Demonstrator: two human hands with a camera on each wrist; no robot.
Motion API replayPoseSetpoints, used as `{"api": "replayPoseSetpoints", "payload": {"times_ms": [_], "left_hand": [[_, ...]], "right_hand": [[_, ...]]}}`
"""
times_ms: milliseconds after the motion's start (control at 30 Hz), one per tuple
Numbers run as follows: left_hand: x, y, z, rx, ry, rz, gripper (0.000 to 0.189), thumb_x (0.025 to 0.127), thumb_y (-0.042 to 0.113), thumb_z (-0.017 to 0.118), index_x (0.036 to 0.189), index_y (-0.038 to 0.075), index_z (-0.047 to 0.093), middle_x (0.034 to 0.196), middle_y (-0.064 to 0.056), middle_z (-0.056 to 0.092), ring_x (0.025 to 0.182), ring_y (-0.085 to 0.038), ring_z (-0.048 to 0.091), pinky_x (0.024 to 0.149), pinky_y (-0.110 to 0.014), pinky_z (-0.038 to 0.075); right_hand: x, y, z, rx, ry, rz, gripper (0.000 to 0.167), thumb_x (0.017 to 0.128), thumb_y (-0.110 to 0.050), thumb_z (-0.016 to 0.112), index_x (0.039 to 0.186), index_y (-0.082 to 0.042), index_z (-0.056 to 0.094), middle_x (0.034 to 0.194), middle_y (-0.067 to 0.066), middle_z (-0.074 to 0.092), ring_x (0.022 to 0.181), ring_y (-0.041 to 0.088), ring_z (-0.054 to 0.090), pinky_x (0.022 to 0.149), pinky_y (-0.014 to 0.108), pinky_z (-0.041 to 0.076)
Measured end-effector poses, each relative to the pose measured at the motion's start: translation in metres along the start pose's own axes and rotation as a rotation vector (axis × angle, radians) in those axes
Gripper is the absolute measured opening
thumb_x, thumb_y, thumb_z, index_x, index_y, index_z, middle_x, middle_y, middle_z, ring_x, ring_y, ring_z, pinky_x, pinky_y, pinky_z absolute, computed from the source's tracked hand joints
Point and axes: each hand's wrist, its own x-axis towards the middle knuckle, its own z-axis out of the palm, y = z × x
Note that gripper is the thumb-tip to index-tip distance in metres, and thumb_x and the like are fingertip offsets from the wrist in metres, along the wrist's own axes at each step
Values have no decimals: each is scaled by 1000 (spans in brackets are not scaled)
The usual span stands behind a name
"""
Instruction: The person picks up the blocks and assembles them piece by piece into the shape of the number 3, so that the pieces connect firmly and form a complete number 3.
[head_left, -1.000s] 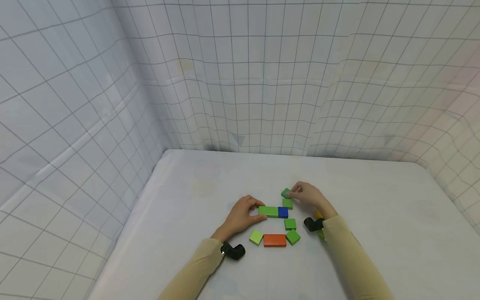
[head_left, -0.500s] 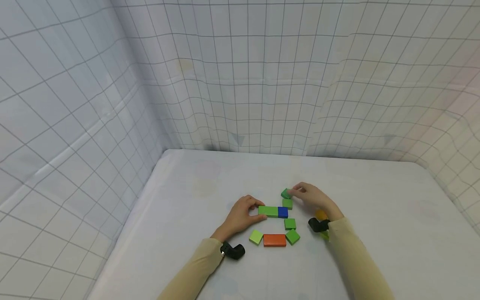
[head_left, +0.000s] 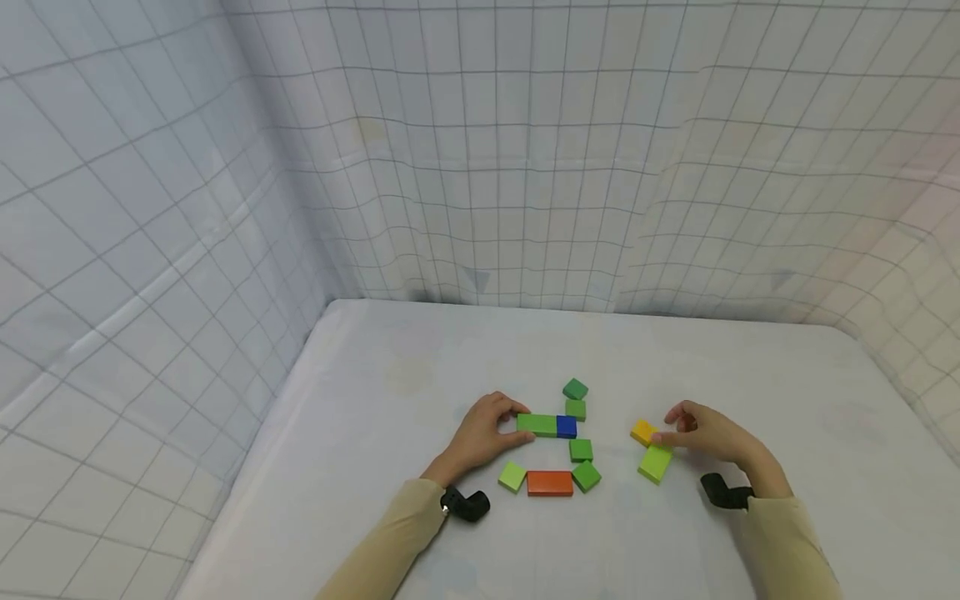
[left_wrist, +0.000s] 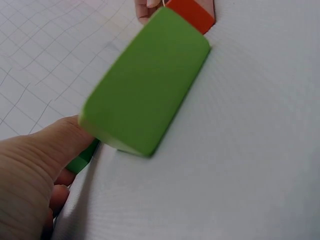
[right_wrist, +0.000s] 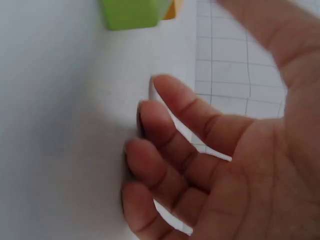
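Note:
My left hand [head_left: 480, 433] holds the left end of a long green block [head_left: 536, 425] between thumb and fingers. The block's right end meets a dark blue block [head_left: 566, 427]. In the left wrist view, the thumb [left_wrist: 65, 140] partly covers a green piece [left_wrist: 82, 159]. Over on the right, my right hand [head_left: 712, 433] hovers beside a yellow block [head_left: 644, 432] and a lime block [head_left: 656, 464]. In the right wrist view its fingers [right_wrist: 150, 162] are loosely bent and hold nothing; the lime block is past them at the top.
Green blocks stand above and below the blue one, including a darker green piece [head_left: 575, 389] farthest away. Nearer me, an orange-red block [head_left: 550, 483] lies between a light green block [head_left: 512, 476] and a green block [head_left: 586, 476]. A white-covered table [head_left: 420, 358] meets gridded cloth walls.
My right hand has left the darker green piece and moved right and nearer to the yellow and lime blocks, uncovering them. My left hand stays on the long green block.

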Motion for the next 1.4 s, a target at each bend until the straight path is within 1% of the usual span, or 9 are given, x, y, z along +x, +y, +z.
{"api": "replayPoseSetpoints", "payload": {"times_ms": [133, 267, 433, 567, 767, 833, 933, 1200, 1400], "left_hand": [[-1, 0, -2, 1, 8, 2, 36, 82, 42, 73, 109, 19, 68, 92, 10, 52, 82, -8, 46, 75, -27, 40], [0, 0, -3, -2, 4, -1, 36, 82, 42, 73, 109, 19, 68, 92, 10, 52, 83, -8, 46, 75, -27, 40], [-1, 1, -1, -10, -8, -4, 36, 82, 42, 73, 110, 19, 68, 92, 9, 53, 83, -8, 46, 75, -27, 40], [-2, 2, -1, -17, -13, -3, 36, 82, 42, 73, 109, 18, 68, 92, 9, 53, 82, -9, 46, 75, -27, 40], [-2, 2, -1, -16, -11, -11, 36, 82, 42, 73, 109, 19, 68, 92, 9, 52, 83, -9, 46, 75, -27, 40], [-2, 3, -2, -15, -11, -12, 36, 82, 42, 73, 109, 19, 68, 92, 9, 53, 83, -9, 46, 75, -27, 40], [-2, 3, -2, -13, -12, -12, 36, 82, 42, 73, 109, 19, 68, 93, 10, 53, 83, -8, 46, 76, -27, 40], [-1, 3, -2, -8, -8, -17, 36, 82, 43, 73, 109, 19, 68, 93, 9, 52, 83, -9, 46, 75, -28, 40], [-1, 2, -2, -8, -16, -18, 36, 81, 42, 73, 109, 20, 67, 93, 10, 53, 84, -8, 46, 76, -27, 40]], "right_hand": [[-14, 3, 11, 29, -22, -135, 53, 76, -34, 80, 107, -2, 54, 87, 6, 45, 76, 19, 43, 63, 28, 36], [-22, 0, 23, -26, 24, -180, 60, 72, -38, 82, 111, -2, 54, 90, 4, 47, 75, 17, 43, 62, 27, 38], [-31, -8, 34, -116, 89, -127, 64, 71, -48, 79, 113, -5, 56, 89, 1, 51, 75, 16, 45, 63, 29, 40], [-37, -12, 39, -171, 112, -89, 64, 72, -54, 76, 113, -8, 58, 83, -2, 51, 72, 15, 45, 61, 29, 39], [-42, -10, 41, -198, 140, -141, 53, 77, -50, 73, 114, -14, 60, 75, -8, 49, 65, 8, 44, 57, 25, 38], [-43, -8, 41, -201, 147, -165, 47, 79, -48, 73, 111, -16, 61, 74, -9, 49, 64, 7, 44, 56, 25, 38], [-44, -8, 41, -200, 153, -161, 41, 79, -48, 72, 105, -18, 62, 71, -10, 49, 62, 6, 43, 55, 24, 37], [-42, -28, 49, -361, 235, -61, 38, 75, -50, 75, 78, -18, 55, 61, -8, 44, 54, 10, 38, 49, 27, 31], [-34, -41, 51, -398, 251, -15, 42, 75, -48, 76, 70, -16, 49, 58, -5, 40, 52, 13, 37, 49, 28, 27]]}}
